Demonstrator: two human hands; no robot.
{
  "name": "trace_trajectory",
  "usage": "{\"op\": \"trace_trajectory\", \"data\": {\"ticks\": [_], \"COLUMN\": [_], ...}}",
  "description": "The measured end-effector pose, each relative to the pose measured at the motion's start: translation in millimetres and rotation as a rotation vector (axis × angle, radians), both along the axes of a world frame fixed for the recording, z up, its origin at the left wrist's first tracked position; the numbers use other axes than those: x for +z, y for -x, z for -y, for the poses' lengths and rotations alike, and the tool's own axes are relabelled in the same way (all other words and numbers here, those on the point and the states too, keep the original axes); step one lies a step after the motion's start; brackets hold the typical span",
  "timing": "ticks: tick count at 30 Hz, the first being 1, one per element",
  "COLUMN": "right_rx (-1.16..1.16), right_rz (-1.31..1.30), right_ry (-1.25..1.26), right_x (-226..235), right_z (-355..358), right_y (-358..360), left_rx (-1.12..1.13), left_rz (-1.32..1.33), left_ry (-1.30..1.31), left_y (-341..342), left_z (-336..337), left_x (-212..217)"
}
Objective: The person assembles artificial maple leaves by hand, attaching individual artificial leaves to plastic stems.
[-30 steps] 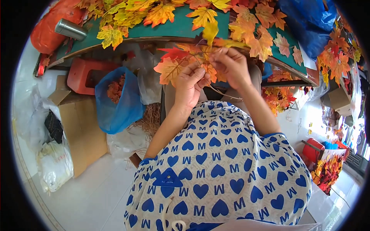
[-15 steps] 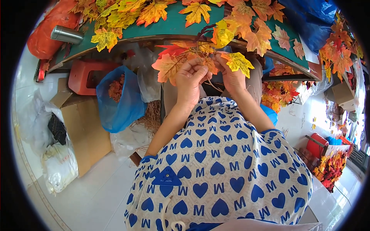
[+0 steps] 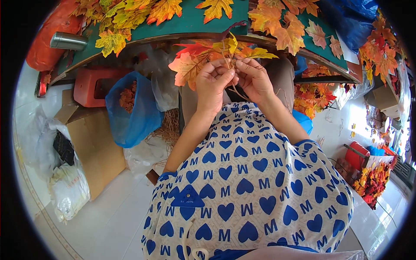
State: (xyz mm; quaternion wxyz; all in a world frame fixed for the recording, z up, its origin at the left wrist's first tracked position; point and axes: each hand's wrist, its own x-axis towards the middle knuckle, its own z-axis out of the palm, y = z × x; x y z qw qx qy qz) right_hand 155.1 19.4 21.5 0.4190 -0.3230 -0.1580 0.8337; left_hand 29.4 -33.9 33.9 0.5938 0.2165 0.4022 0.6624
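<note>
Just below the table's near edge, a spray of artificial maple leaves (image 3: 186, 68) in red, orange and yellow hangs between my hands. Thin brown stems (image 3: 236, 90) run down from it, past my fingers. My left hand (image 3: 212, 81) pinches the stems, thumb and forefinger together, with the pink-orange leaf beside its knuckles. Close against it on the right, my right hand (image 3: 256, 82) is also closed on the stems. A yellow leaf (image 3: 260, 53) sticks out above the right hand, seen nearly edge-on. Exactly where the fingertips meet the stems is partly hidden.
The green table (image 3: 190, 26) holds several loose maple leaves (image 3: 216, 8) and a steel flask (image 3: 68, 41). Below stand a red plastic stool (image 3: 89, 89), a blue bag (image 3: 134, 117) and a cardboard box (image 3: 97, 147). More leaves (image 3: 372, 184) fill a container at right.
My right hand has moved left and slightly down, up against the left hand. The yellow leaf beside it has turned from face-on to nearly edge-on. The purple-tipped stem stands more upright.
</note>
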Motion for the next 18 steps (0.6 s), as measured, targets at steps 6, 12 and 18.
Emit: {"op": "trace_trajectory", "data": {"ticks": [6,12,18], "right_rx": [0.018,-0.008,-0.021], "right_rz": [0.010,0.065,-0.054], "right_ry": [-0.010,-0.073,0.062], "right_x": [-3.0,-2.4,-11.4], "right_z": [1.5,5.5,6.8], "right_y": [-2.2,-2.1,-0.2], "left_rx": [-0.007,0.009,-0.005], "left_rz": [-0.013,-0.039,-0.036], "left_ry": [0.016,0.033,0.058], "left_y": [-0.1,-2.4,-0.1], "left_z": [-0.3,0.3,-0.4], "left_x": [-4.9,-5.9,-4.5]}}
